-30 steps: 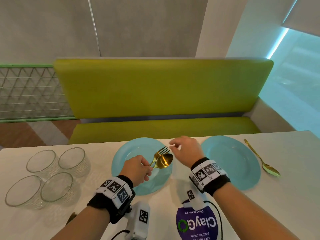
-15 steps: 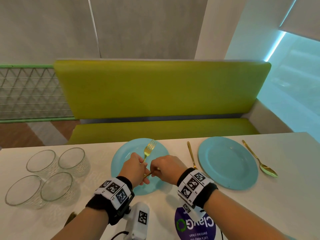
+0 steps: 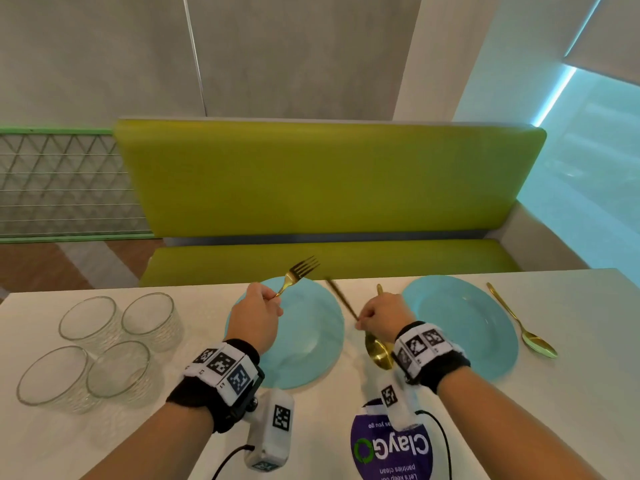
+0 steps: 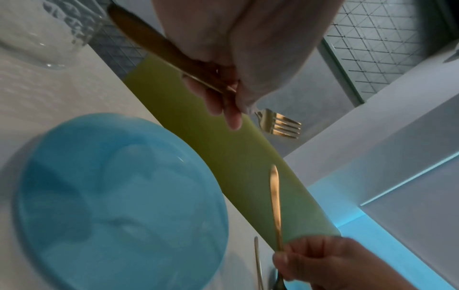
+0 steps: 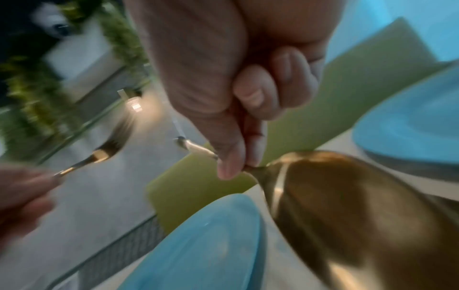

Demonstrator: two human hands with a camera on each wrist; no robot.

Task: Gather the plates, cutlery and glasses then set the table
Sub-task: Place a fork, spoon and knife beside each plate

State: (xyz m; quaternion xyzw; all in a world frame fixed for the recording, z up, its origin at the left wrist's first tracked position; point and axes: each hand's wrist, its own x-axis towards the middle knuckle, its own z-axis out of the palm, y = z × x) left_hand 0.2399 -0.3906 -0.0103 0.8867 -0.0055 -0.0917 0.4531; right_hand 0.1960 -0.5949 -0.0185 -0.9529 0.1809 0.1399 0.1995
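My left hand (image 3: 266,301) grips the handle of a gold fork (image 3: 300,271), tines up over the far rim of the left blue plate (image 3: 311,344). In the left wrist view the fork (image 4: 279,125) sticks out past my curled fingers. My right hand (image 3: 367,318) pinches a gold spoon (image 3: 379,353) just right of that plate, bowl towards me and handle blurred. The right wrist view shows thumb and finger at the neck of the spoon (image 5: 347,206). Another gold utensil (image 3: 380,289) lies between the plates, mostly hidden. A second spoon (image 3: 523,327) lies right of the right plate (image 3: 464,327).
Several clear glasses (image 3: 104,348) stand grouped at the table's left. A purple round sticker (image 3: 391,452) lies near the front edge. A green bench (image 3: 329,181) runs behind the table's far edge.
The hands, together over the left plate half a second ago, have parted. My right hand has drawn the spoon away to the right. The left hand has raised the fork.
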